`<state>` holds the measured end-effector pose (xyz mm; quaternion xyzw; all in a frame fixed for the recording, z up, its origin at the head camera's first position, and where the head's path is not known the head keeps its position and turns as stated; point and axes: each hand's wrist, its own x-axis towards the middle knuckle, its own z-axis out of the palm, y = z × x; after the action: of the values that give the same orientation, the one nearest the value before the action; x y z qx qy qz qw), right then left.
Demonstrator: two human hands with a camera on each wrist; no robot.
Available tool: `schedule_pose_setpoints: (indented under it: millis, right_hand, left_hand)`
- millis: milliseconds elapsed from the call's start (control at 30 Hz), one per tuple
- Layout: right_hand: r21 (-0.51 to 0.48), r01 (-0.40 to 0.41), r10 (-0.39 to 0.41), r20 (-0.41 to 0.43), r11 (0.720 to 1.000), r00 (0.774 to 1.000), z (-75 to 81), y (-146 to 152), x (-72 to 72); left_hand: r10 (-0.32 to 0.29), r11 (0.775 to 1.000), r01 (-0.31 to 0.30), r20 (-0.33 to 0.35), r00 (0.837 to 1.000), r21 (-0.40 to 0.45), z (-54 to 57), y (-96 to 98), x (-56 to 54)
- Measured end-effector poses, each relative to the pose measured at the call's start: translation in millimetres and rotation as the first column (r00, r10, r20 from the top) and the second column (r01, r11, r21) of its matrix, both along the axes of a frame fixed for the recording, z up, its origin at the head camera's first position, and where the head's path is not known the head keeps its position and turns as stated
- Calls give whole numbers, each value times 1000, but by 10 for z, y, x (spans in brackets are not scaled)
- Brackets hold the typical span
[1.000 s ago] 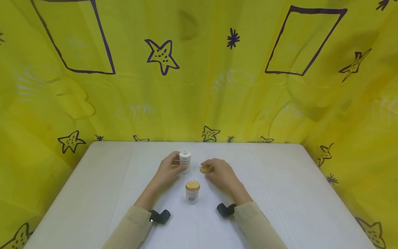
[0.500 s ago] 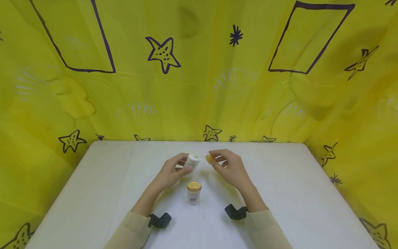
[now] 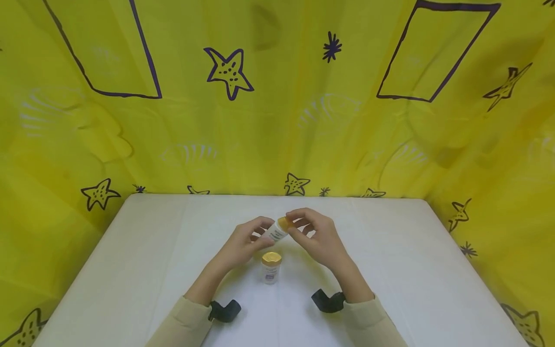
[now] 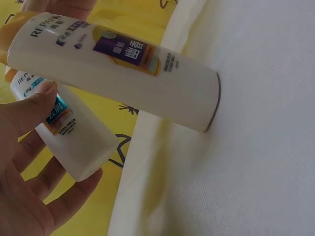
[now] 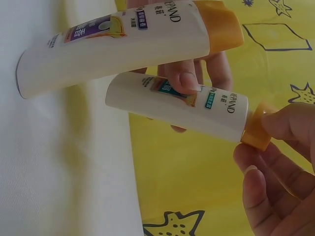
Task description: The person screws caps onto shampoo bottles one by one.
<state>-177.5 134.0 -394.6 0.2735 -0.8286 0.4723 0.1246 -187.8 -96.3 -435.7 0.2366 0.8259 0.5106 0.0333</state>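
Observation:
My left hand (image 3: pixel 243 243) grips a white shampoo bottle (image 3: pixel 275 233) with a teal label, raised off the table and tilted with its top toward the right. Thumb and fingers of my right hand (image 3: pixel 320 235) pinch an orange-gold cap (image 5: pixel 256 129), which sits at the bottle's neck. Whether the cap is fully seated cannot be made out. A second white shampoo bottle (image 3: pixel 270 273), with a purple label and gold cap, stands upright on the table nearer to me, between my forearms. In the left wrist view it partly covers the held bottle (image 4: pixel 81 135).
A white cloth (image 3: pixel 143 270) covers the table. Behind and beside it hangs a yellow curtain (image 3: pixel 277 125) with dark starfish drawings. Dark wrist mounts (image 3: pixel 225 311) stick out inward from both forearms.
The left hand has lifted the bottle and tipped it to the right. The right hand has raised the cap and brought it left onto the bottle's top. The second bottle stays standing.

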Motion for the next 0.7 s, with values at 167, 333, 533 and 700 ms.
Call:
schedule_pose_setpoints:
  millis: [167,333,533,700]
  right_hand:
    - [16,6,-6,-24,1000,1000,4,-9,-3]
    - [24,5,-4,-34,1000,999,-9,1,-17]
    - [14,-32,32,-2,999,999,-2,22,-4]
    - [6,-35,35,24,999,999,-5,30,3]
  left_hand:
    - [19,999,-19,7,1000,-25,10,5,3]
    - [27,999,-27,4,1000,-37,13,8,-4]
    - [25,999,-26,-5,1000,-32,17,-10,-10]
    - [16,1000,-16,-7,1000,-26,17,-17,-8]
